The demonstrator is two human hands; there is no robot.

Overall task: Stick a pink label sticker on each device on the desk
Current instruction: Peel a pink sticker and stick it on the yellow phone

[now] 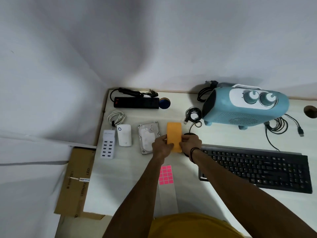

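A: Both hands are on the flat orange rectangular device (pixel 174 134), which lies on the white worktop (pixel 130 182) between the bare metal hard drive (pixel 148 136) and the black mouse (pixel 189 134). The left hand (pixel 161 146) grips its near left edge; the right hand (pixel 190 143) pinches the right edge.

B: Any label on it?

A: Can't tell; the fingers cover that end. The sheet of pink square stickers (pixel 165 175) lies nearer, between the forearms.

B: Then steady it with the left, press the sticker flat from the centre outward.
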